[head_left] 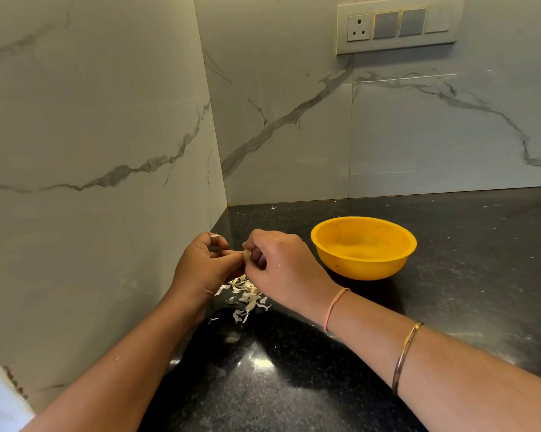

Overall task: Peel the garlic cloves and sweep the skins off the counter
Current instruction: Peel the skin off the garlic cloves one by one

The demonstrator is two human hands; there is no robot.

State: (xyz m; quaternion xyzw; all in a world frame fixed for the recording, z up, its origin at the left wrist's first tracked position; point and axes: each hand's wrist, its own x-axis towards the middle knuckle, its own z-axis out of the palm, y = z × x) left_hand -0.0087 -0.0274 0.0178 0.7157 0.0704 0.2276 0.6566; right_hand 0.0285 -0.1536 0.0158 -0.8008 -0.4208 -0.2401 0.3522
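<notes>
At the counter's corner: the left hand (pixel 203 263) and right hand (pixel 281 263) are meeting just above the dark counter (pixel 450 275), fingers curled, both pinching one garlic clove (pixel 246 255) between their tips.
Skins: pale skins (pixel 247 297) are lying in a loose heap right under the hands, at 6 o'clock from the clove, with a few scraps straying toward 7 o'clock.
Bowl: a yellow bowl (pixel 356 266) is sitting at 3 o'clock from the right hand, near it but not touching.
Step in hand: peeling is looking to be the work under way, and the sweeping is not yet begun.
Doing it well: I'd be keeping the left hand steadying the clove while the right is picking at a loose edge of skin and drawing it off in strips. I'd also be staying over the heap so that the bits are dropping together, which is going to make the sweep easier.
Hard to see: fingers are covering most of the clove, so how much skin is clinging to it I cannot tell. Whether anything is lying in the bowl is unclear. No unpeeled cloves are showing anywhere.
</notes>
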